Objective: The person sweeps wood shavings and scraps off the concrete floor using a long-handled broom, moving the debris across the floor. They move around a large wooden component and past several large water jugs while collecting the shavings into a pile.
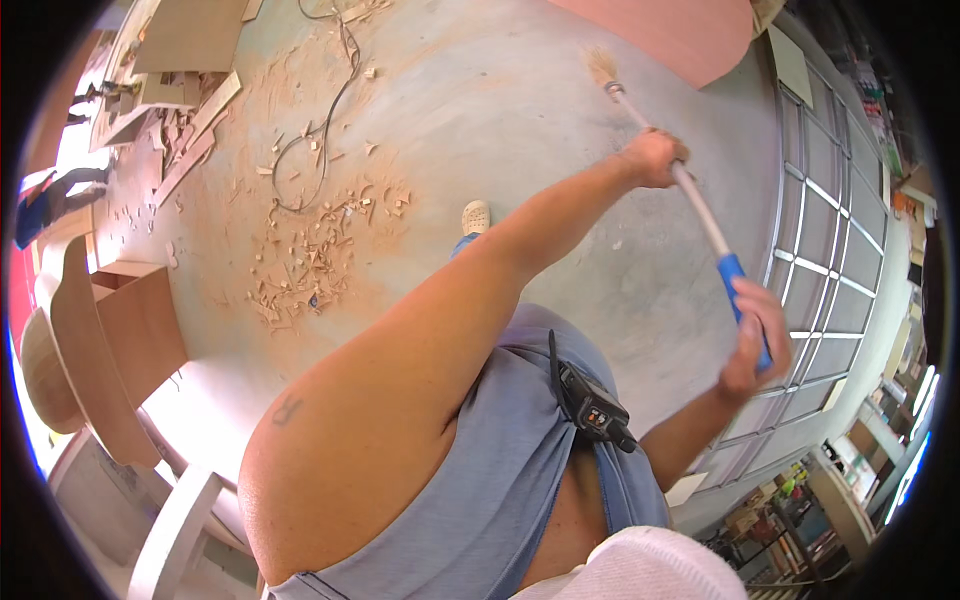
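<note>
A broom with a pale shaft slants across the right half of the view. Its straw-coloured bristles touch or hover just over the floor at the top; I cannot tell which. My left hand is closed around the shaft below the bristle head. Farther down, my right hand, slightly blurred, wraps around the blue grip at the broom's near end. Wood scraps and shavings lie piled on the dusty floor to the left of my arms.
A black cable loops over the floor beside the scraps. Wooden boards and a curved wooden piece stand at left. A pinkish panel lies at the top, and a metal-barred frame runs along the right. My shoe shows mid-floor.
</note>
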